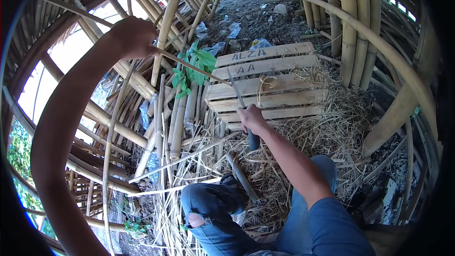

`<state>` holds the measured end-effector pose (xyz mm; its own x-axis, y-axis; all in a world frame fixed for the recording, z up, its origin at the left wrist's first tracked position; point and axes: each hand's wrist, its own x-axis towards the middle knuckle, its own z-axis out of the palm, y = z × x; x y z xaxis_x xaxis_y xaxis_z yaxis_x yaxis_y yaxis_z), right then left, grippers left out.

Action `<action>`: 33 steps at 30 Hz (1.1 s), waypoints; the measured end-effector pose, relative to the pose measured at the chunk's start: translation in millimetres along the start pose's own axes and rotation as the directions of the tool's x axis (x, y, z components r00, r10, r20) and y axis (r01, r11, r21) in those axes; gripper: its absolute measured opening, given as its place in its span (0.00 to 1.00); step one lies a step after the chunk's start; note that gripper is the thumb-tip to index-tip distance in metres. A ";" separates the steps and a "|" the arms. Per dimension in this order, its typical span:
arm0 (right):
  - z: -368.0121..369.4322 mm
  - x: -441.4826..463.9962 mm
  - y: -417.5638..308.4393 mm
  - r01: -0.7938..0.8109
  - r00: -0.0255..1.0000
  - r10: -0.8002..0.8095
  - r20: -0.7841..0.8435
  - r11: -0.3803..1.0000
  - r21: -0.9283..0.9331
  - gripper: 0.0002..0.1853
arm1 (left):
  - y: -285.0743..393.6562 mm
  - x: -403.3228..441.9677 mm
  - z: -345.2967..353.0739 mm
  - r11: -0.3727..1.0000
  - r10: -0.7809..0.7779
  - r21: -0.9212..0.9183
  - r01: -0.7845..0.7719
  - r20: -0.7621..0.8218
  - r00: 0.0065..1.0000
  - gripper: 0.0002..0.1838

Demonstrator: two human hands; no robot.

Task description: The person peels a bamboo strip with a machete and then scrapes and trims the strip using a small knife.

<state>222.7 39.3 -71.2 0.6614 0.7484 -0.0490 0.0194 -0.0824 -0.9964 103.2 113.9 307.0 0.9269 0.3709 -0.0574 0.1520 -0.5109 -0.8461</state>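
Observation:
My left hand [135,38], raised at the upper left, is closed around a thin bamboo strip [194,68]. One end of the strip sticks out behind the fist toward the upper left; the other slants down to the right. Lower and near the middle, my right hand [252,119] grips a knife [254,141] by its dark handle. The blade points up and away from me and meets the strip near its lower end. Behind the knife lies a slatted wooden crate [284,83] with dark stencilled letters.
Thin shavings [303,147] cover the ground around the crate. A green leafy plant [195,64] stands left of it. Bamboo poles [353,28] rise at the right, and a bamboo framework [113,128] runs along the left. Cut strips [175,189] lie near my knees.

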 end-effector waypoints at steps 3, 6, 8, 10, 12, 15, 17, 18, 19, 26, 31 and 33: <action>2.7 -6.5 -12.1 0.435 0.796 -0.596 0.107 0.440 -0.786 0.17 | 0.7 -0.5 1.4 1.000 -0.003 -0.004 0.002 -0.021 1.000 0.23; 7.0 -12.5 -15.2 0.111 0.943 -0.240 -0.229 0.879 -0.464 0.18 | 2.2 0.8 -4.7 0.999 -0.033 0.011 0.032 0.038 0.999 0.23; 6.9 -2.7 23.6 0.062 0.978 -0.159 -0.136 0.840 -0.539 0.18 | 3.5 0.5 -6.9 1.000 -0.026 0.008 0.026 0.075 0.997 0.22; 8.0 8.2 47.4 0.030 0.996 -0.075 -0.049 0.791 -0.611 0.19 | 5.3 -0.5 -5.4 1.000 -0.031 0.004 0.031 0.068 0.997 0.22; 11.7 12.0 50.1 0.026 0.980 -0.140 -0.141 0.794 -0.607 0.18 | 5.7 0.8 -5.7 1.000 -0.026 -0.002 0.027 0.117 0.993 0.23; -1.1 12.7 36.5 -0.231 0.969 0.224 0.103 0.971 0.066 0.18 | 5.1 0.8 -3.9 0.999 -0.033 -0.034 0.036 0.091 0.995 0.27; 3.7 15.1 34.7 -0.281 0.958 0.233 0.168 0.879 0.384 0.18 | 4.7 3.2 -4.8 0.999 -0.041 -0.021 0.043 0.094 0.995 0.26; 2.0 8.6 16.6 -0.209 0.977 0.196 0.081 0.955 0.209 0.19 | 4.6 4.0 -5.0 0.999 -0.053 -0.010 0.054 0.099 0.994 0.26; 1.0 6.6 6.0 -0.140 0.990 0.140 0.004 0.990 0.019 0.20 | 4.0 4.5 -4.7 0.998 -0.053 -0.011 0.055 0.101 0.993 0.26; 2.8 -4.1 -3.2 0.159 0.903 -0.319 -0.288 0.871 -0.466 0.20 | 4.0 4.2 -4.3 1.000 -0.028 0.009 0.027 0.093 0.995 0.25; 3.8 14.4 60.9 -0.001 0.993 -0.079 -0.083 0.718 -0.696 0.20 | 0.7 3.8 -3.3 0.999 -0.046 0.011 0.045 0.092 0.995 0.26; 2.4 6.6 46.2 0.015 0.993 -0.092 -0.072 0.711 -0.703 0.20 | 2.3 1.0 -4.4 0.998 -0.056 -0.001 0.056 0.124 0.991 0.27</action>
<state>226.1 42.0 -117.7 0.7088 0.7038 0.0479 0.5511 -0.5100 -0.6605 106.0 109.7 307.3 0.8674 0.4918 -0.0754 0.2041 -0.4899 -0.8476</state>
